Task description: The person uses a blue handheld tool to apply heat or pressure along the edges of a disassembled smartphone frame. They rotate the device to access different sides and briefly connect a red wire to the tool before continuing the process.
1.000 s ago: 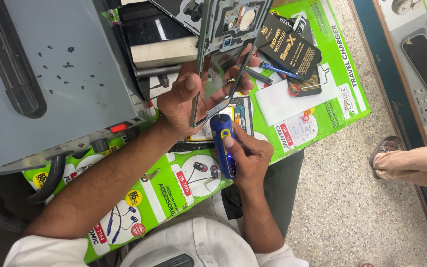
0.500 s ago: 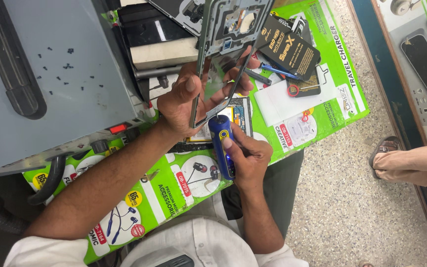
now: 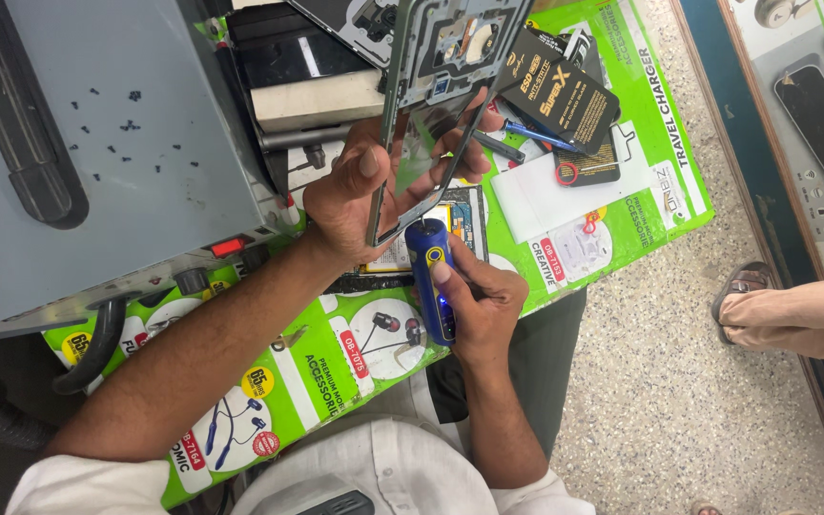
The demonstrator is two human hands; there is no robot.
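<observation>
My left hand (image 3: 360, 195) grips an opened phone frame (image 3: 441, 86), held on edge and tilted up over the green printed board (image 3: 336, 367). Its inner metal plate and camera cut-outs face the camera. My right hand (image 3: 479, 305) is wrapped round a blue electric screwdriver (image 3: 431, 277) with a yellow ring. The driver's tip points at the lower corner of the frame. Under the frame lies a phone body with a yellow-labelled battery (image 3: 450, 224), partly hidden by my hands.
A grey metal machine (image 3: 97, 143) with several tiny loose screws (image 3: 126, 119) on top fills the left. Black battery packs (image 3: 565, 105) and a blue pen (image 3: 526, 133) lie on the board's far end. Another person's sandalled foot (image 3: 741, 286) stands on the speckled floor at right.
</observation>
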